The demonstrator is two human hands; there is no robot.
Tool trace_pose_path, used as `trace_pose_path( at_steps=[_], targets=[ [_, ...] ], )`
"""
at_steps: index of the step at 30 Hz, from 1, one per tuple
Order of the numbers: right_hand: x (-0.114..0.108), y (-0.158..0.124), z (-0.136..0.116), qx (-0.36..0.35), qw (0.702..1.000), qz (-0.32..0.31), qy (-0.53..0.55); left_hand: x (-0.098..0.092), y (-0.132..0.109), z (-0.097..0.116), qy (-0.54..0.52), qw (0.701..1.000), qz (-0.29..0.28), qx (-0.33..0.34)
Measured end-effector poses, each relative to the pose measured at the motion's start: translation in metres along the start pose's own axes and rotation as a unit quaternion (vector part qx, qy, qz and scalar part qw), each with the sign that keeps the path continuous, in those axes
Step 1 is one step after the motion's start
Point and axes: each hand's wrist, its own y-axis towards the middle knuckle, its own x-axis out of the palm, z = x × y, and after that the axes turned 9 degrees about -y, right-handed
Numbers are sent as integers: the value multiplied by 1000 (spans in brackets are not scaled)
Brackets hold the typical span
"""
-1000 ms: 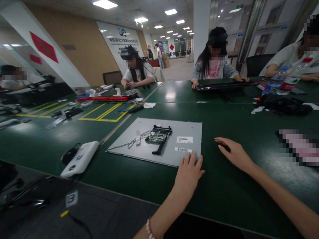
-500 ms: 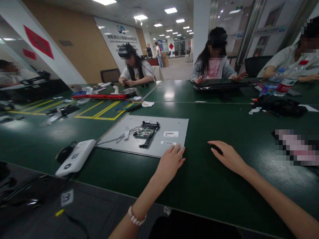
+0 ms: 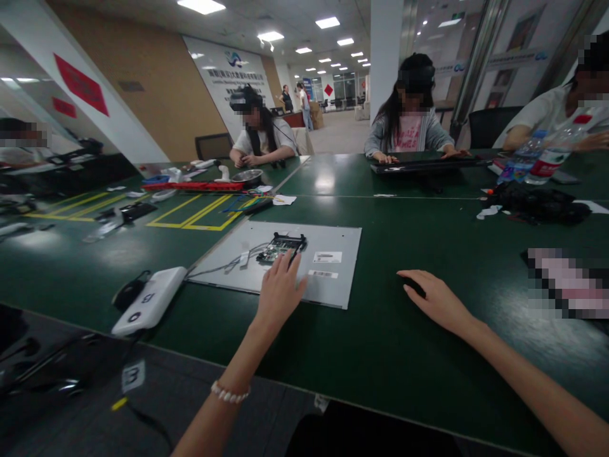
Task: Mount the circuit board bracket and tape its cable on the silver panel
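A flat grey metal panel [image 3: 328, 289] lies on the green table with two white labels on its right part. On the panel rests a circuit board in a black frame [image 3: 288, 241], and grey cables run from it to the left. My left hand [image 3: 281, 293] is over the panel's front edge, its fingers stretched toward the board and hiding the frame's near arm. Whether the fingertips touch the frame, I cannot tell. My right hand [image 3: 435, 295] lies on the table to the right of the panel, fingers extended and holding nothing.
A white power bank [image 3: 150, 301] with a cable sits at the table's front left. At right lie a pixelated phone-like object [image 3: 566, 279], a black bundle [image 3: 537, 202] and plastic bottles [image 3: 554, 155]. Across the table, a person's hands rest on a dark flat panel [image 3: 428, 164].
My left hand has moved left, from the panel's right front corner to the near side of the circuit board. My right hand has stayed in place.
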Motion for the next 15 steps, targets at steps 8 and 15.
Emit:
trace_pose_path(
  at_steps=[8,15],
  targets=[
    [1,0,3,-9,1000,-10,-11,22,31,-59,-10,997,-56,-45],
    [1,1,6,-15,1000,-6,-6,34,90,-83,-19,994,-42,-96]
  ],
)
